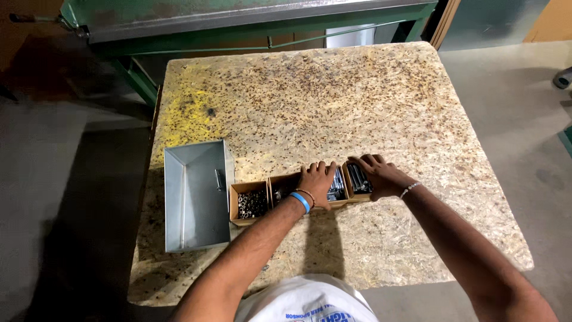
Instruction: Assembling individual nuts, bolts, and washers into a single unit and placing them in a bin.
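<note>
Brown card boxes sit in a row near the front edge of the worktop [357, 107], and both hands are on them. The left hand [317, 182] lies palm-down over the middle box [283, 186], fingers [322, 170] spread flat and curled over its far rim; it presses rather than grips. The right hand [381, 176] covers the right box [357, 182] the same way, fingers draped over the dark metal rods inside. Whether either hand pinches anything underneath, I cannot tell.

Left of the middle box, touching it, is the left box [250, 203], full of small dark nuts or rings. Left again stands a grey metal tray [193, 197], open-topped, with one small bolt [218, 177] near its right wall.

Risk, as I judge it: these boxes are light, open and well filled, so a sideways shove could tip one and scatter hardware over the rough chipboard, or push the left box against the tray. Rod ends could also jab a palm.

No labels show on the boxes; they are plain brown. Beyond them, a green machine frame [250, 24] stands behind the worktop.
</note>
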